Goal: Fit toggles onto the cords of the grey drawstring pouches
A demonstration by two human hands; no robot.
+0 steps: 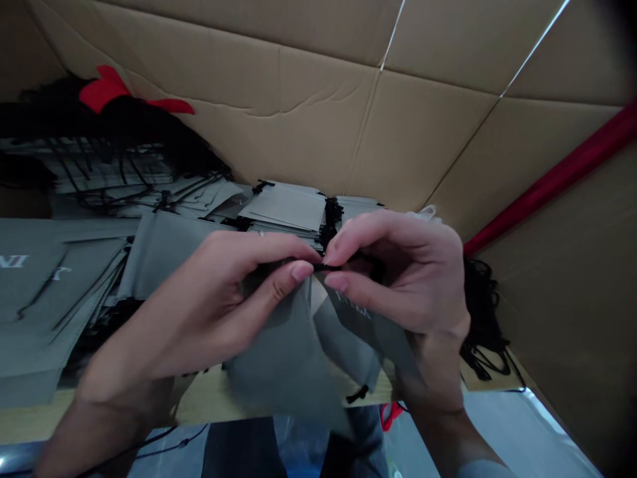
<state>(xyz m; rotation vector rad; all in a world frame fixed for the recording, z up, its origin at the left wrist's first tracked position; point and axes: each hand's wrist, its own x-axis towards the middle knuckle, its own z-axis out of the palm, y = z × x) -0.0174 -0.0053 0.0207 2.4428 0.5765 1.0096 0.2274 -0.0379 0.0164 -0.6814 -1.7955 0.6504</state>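
Note:
Both hands meet at the middle of the view, over the front of the table. My left hand (239, 292) pinches a black cord (323, 267) between thumb and forefinger. Close beside it, my right hand (403, 272) is closed on the same cord, its thumb and forefinger at the cord's other side. Below the fingers hangs a grey fabric drawstring bag (293, 358), with part of its printed lettering showing near my right thumb. Another grey bag (348, 338) with a black knot at its lower end lies behind it. My palms hide part of the cord.
Grey bags are stacked at the left (30, 299) and behind my hands (288, 206). A heap of black cords (164, 133) with red cloth (109, 89) lies back left; more black cords (482, 305) lie right. Cardboard walls (298, 86) enclose the wooden table (209, 398).

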